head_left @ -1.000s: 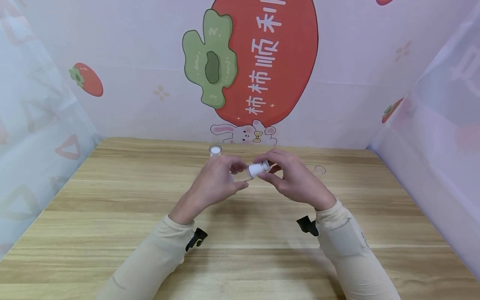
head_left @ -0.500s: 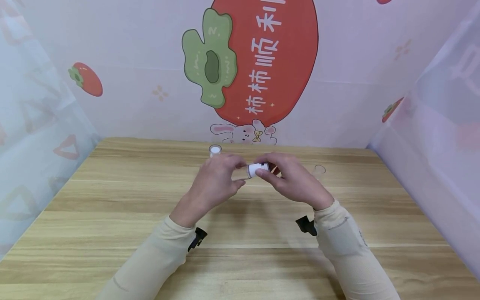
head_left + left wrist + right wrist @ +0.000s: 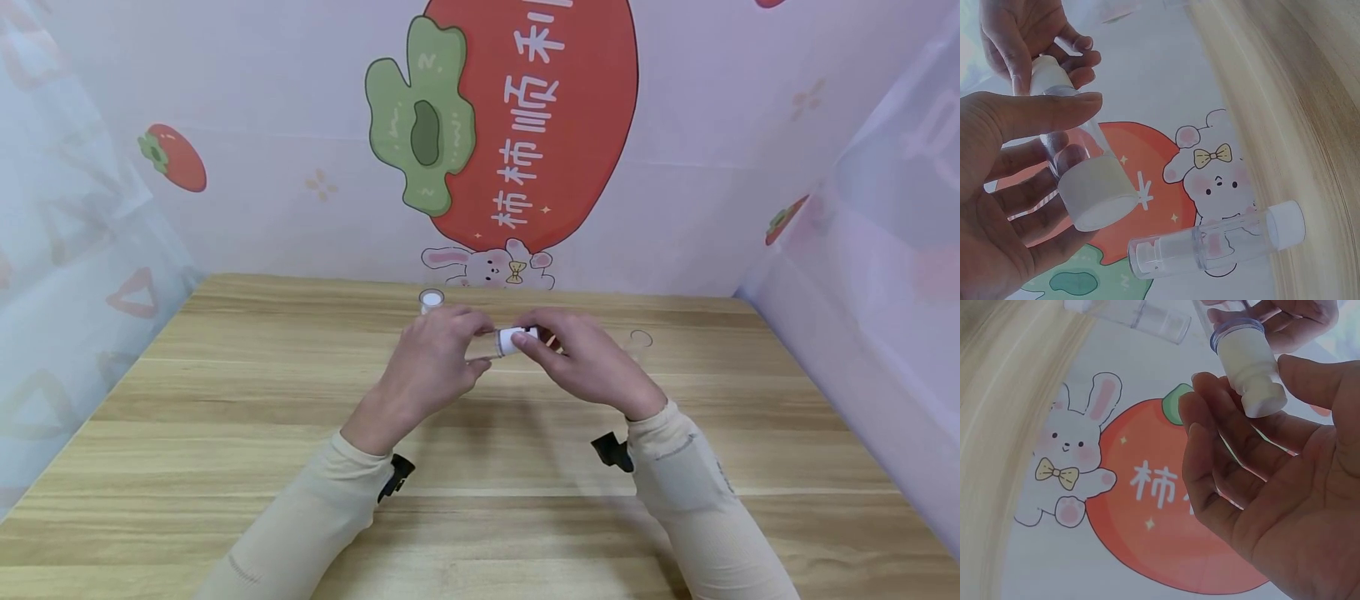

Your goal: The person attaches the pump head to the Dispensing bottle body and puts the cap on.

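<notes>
A clear pump bottle (image 3: 1097, 197) with a white base is held up over the table, lying nearly sideways between my hands. My left hand (image 3: 429, 358) grips its transparent body, thumb on one side and fingers on the other. At the opposite end, my right hand (image 3: 592, 362) pinches the white pump top (image 3: 1254, 369) between thumb and fingers. That top has a wide collar and a narrower tip, best seen in the right wrist view. A second clear bottle (image 3: 1222, 242) with a white base stands on the table just beyond my left hand.
Toward the right of the wooden table (image 3: 480, 533) sits a see-through round item (image 3: 641, 338), only its ring outline showing. Printed cloth walls (image 3: 285, 100) with persimmons and a rabbit enclose the back and both sides.
My right thumb and fingers have shifted over the pump top, covering its narrow tip that showed earlier. The bottle has levelled slightly. My left hand stays almost still.
</notes>
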